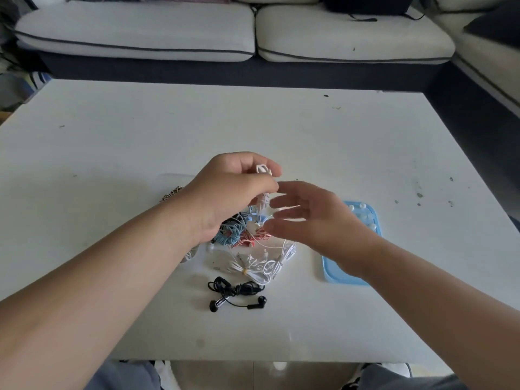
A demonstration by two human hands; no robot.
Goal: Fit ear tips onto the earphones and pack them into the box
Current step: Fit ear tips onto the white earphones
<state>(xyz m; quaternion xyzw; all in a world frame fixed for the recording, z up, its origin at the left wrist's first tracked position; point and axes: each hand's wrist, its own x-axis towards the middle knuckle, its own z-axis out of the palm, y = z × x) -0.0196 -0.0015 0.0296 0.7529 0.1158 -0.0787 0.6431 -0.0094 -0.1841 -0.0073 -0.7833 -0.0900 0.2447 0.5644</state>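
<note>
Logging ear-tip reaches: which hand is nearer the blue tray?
Right. The right hand is at the left edge of the blue tray; the left hand is further left, above the earphone pile, pinching a white earphone.

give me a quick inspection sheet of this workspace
surface: white table, a few dark specks
job's things: mixed earphone pile, white bundle, black earphones, blue tray holding ear tips
clutter: patterned item, mostly hidden behind the left wrist
hands: left hand pinches a white earphone; right hand open beside it
cables: tangled in the pile; white bundle tied at its middle
surroundings: light sofa behind the table
</note>
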